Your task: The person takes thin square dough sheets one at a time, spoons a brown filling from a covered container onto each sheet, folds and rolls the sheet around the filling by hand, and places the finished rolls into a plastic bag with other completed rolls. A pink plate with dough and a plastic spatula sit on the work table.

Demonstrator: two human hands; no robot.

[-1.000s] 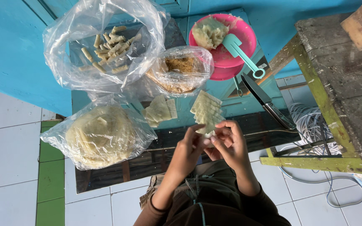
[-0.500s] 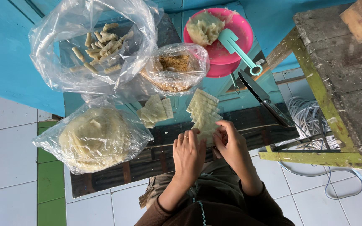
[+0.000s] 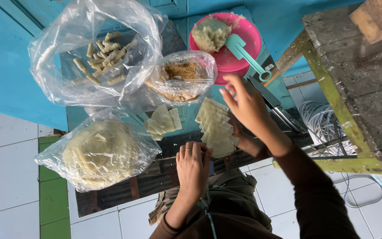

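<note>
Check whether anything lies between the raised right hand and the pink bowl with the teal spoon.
Nothing visible does. The right hand hovers just below the pink bowl, with only bare glass tabletop between them. The teal spoon rests in the bowl, its handle pointing toward the hand.

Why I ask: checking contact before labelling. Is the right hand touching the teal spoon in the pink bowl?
Apart. In the head view the right hand is raised below the teal spoon, with bowl rim and table showing between the fingertips and the spoon.
</note>
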